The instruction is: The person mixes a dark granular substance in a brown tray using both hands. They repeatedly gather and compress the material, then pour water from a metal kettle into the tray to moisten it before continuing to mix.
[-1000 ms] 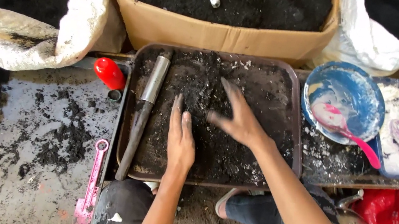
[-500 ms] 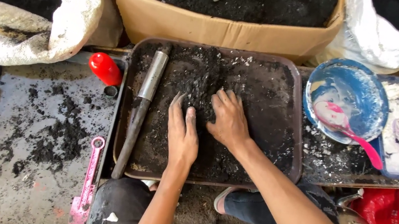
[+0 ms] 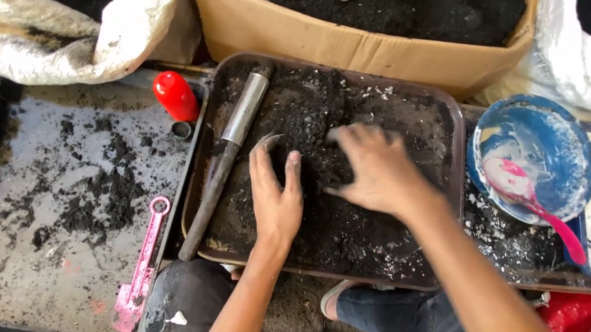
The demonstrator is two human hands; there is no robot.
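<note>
A dark brown rectangular tray (image 3: 311,268) holds a layer of black, crumbly powder (image 3: 348,229) speckled with white. My left hand (image 3: 275,190) lies palm down on the powder in the tray's middle, its fingertips dug in. Just to the right, my right hand (image 3: 379,172) rests on the powder with fingers spread and reaching left. Neither hand holds a tool. A long metal tube (image 3: 229,150) with a blackened lower end lies along the tray's left side, left of my left hand.
A cardboard box (image 3: 345,41) of black powder stands behind the tray, with white sacks (image 3: 42,34) on either side. A red cap (image 3: 175,96) and a pink measuring spoon (image 3: 142,268) lie on the left. A blue bowl (image 3: 539,156) with a pink spoon sits on the right.
My right hand drew in beside the left, then shifted slightly right and spread its fingers over the powder. My left hand stayed nearly in place, its fingers working deeper into the powder.
</note>
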